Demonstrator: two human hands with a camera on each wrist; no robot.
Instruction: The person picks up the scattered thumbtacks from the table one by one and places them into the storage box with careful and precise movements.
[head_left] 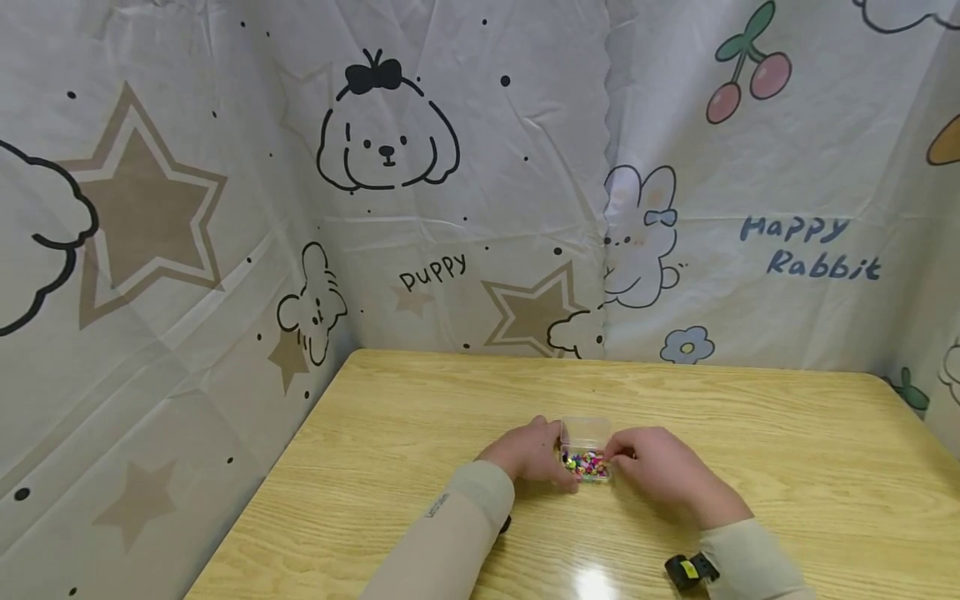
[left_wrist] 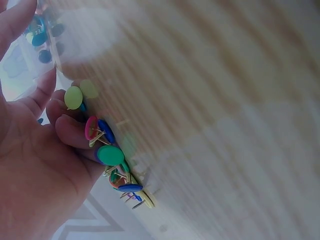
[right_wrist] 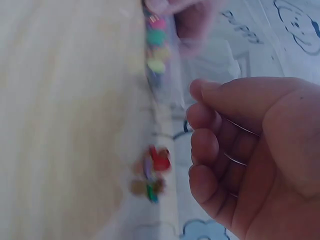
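Observation:
A small clear plastic box (head_left: 595, 480) with a raised transparent lid (head_left: 587, 430) stands on the table, holding many colourful thumbtacks (head_left: 585, 463). My left hand (head_left: 531, 452) grips the box from its left side, thumb and fingers against it. In the left wrist view, loose thumbtacks, among them a green thumbtack (left_wrist: 111, 155), lie on the table beside the curled fingers. At the box's right edge is my right hand (head_left: 663, 467), fingers curled and thumb tip close to the index finger. Nothing shows between them. Near it, the right wrist view blurrily shows a red thumbtack (right_wrist: 161, 161).
The light wooden table (head_left: 420, 400) extends around both hands. White printed cloth (head_left: 480, 192) hangs behind it and along the left side. A black wrist device (head_left: 686, 572) is strapped at the right cuff.

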